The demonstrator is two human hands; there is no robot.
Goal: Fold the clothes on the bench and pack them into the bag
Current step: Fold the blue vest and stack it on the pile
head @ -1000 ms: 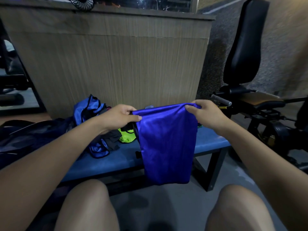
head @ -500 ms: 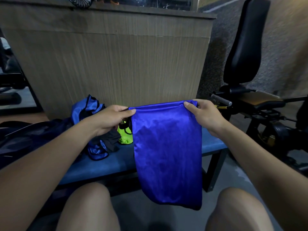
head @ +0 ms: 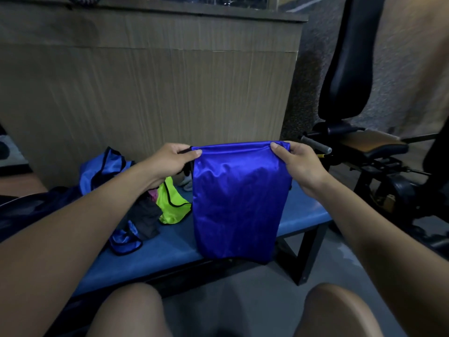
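Both forearms extend forward at equal height over the bench (head: pixel 306 215). Left hand (head: pixel 170 159) and right hand (head: pixel 298 161) each pinch a top corner of the blue garment (head: pixel 238 203), which hangs taut between them.

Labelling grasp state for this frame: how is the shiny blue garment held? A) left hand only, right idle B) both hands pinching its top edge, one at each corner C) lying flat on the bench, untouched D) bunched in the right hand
B: the left hand and right hand each pinch a top corner of the blue garment, which hangs down in front of the bench.
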